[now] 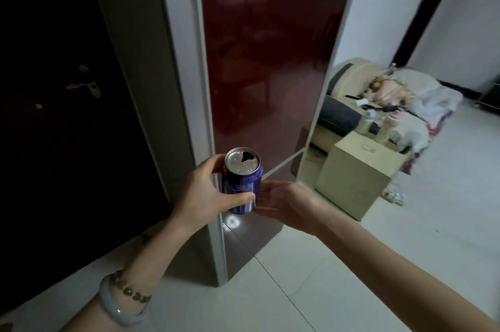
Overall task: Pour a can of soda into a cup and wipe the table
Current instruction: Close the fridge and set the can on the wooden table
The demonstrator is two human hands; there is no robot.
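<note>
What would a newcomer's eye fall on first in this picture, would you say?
The opened blue metal soda can at centre, gripped by the left hand while the right hand touches its lower side. Behind it stands a tall glossy dark-red panel in a white frame; at right, a tan cardboard box sits on the pale tiled floor.

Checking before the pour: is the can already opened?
Open: the can has a dark hole in its silver top. The left hand holds it about upright.

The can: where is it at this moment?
In the head view, the can is left of centre, upright in the air before the red panel, gripped by the left hand, the right hand touching its other side.
</note>
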